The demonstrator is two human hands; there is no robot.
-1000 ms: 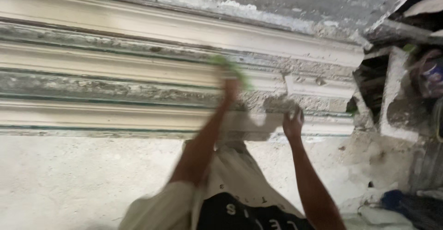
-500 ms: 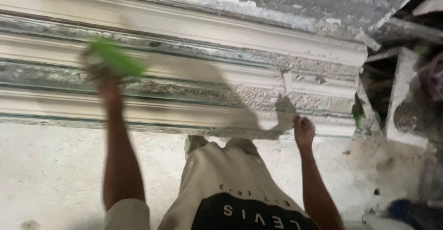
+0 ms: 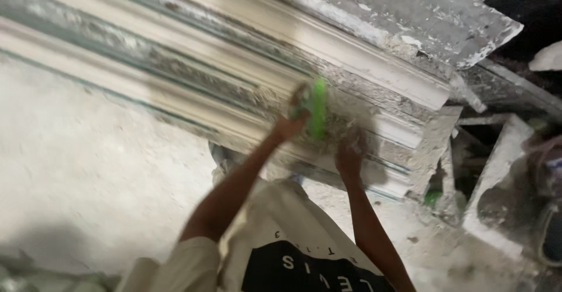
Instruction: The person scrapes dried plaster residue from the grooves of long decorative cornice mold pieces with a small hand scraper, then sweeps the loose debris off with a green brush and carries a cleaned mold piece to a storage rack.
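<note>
A long white plaster moulding (image 3: 193,75) with stepped ridges runs across the view on a dusty bench. My left hand (image 3: 291,122) grips a bright green sponge-like pad (image 3: 318,109) and presses it against the moulding's ridges near its right end. Just to the right, my right hand (image 3: 349,154) rests flat on the lower ridge of the moulding and holds nothing. The picture is blurred by motion, so the fingers are hard to make out.
A rough plaster-splashed board (image 3: 421,16) lies behind the moulding. The bench surface (image 3: 88,169) in front is pale and dusty. At the right stand broken plaster blocks (image 3: 497,198) and dark clutter; a small green object (image 3: 432,198) sits in a gap there.
My left hand has swept the green pad back from the moulding's left part to its right end, close to my right hand. The view has tilted and shifted.
</note>
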